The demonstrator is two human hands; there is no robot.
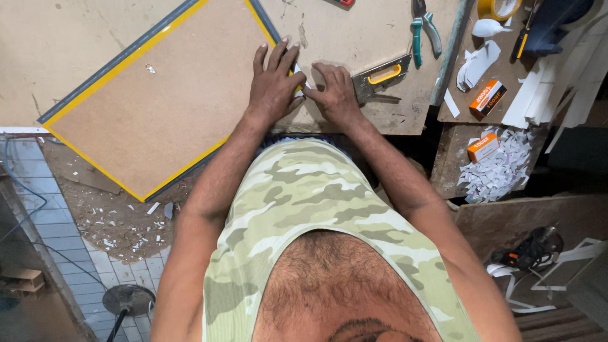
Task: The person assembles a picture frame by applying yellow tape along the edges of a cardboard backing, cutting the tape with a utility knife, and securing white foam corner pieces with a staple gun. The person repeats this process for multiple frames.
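Worn and scarred, the tabletop point(354, 38) carries a picture frame point(152, 95) lying face down, brown backing board up, yellow-and-grey moulding around it, one corner hanging out past the edge over the tiled floor point(95, 272); the left hand point(273, 82) lies flat with fingers spread on the frame's right corner, and the right hand point(332, 95) meets it there, fingertips pressed together on a small white piece point(299, 85) at the moulding's edge — what that piece is, I cannot tell. A staple gun point(382, 76) with a yellow grip lies just beside the right hand; green-handled pliers point(423, 28) lie further off. Likely risks: the overhanging frame could tip or slide if the left hand's pressure eases; the small piece could slip from so slight a pinch; fingers this close to the corner seem exposed — should the staple gun be fired there.
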